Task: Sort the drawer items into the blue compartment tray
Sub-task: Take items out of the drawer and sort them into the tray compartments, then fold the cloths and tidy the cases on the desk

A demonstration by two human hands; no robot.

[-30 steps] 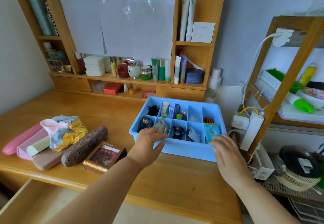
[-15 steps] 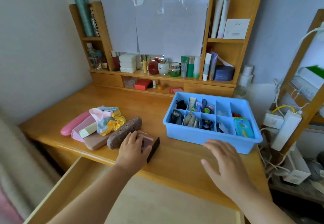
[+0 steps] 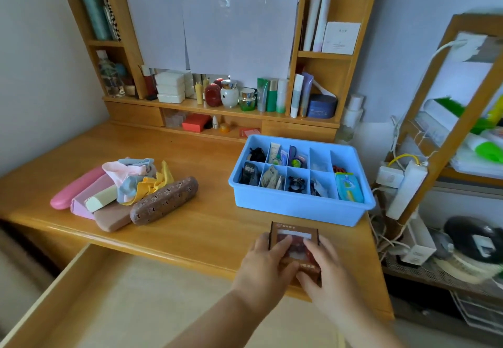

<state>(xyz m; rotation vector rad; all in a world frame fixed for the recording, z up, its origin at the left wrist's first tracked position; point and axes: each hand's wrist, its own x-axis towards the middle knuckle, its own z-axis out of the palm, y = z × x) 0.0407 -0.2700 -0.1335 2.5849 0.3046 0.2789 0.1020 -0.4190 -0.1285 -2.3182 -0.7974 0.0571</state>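
Left hand [image 3: 268,262] grips the brown card box [image 3: 295,249] at its 9 o'clock edge; right hand [image 3: 325,274] grips it at 4 o'clock. Box held over the counter [image 3: 206,228] front edge, at 6 o'clock of the blue compartment tray [image 3: 296,207], apart from it.

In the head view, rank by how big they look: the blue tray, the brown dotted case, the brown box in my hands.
1. Blue tray
2. Brown dotted case
3. Brown box, partly hidden by both hands and nearer the camera, so its rank is unsure.

Left hand [image 3: 265,262] and right hand [image 3: 325,274] side by side, fingers curled in a shared grip.
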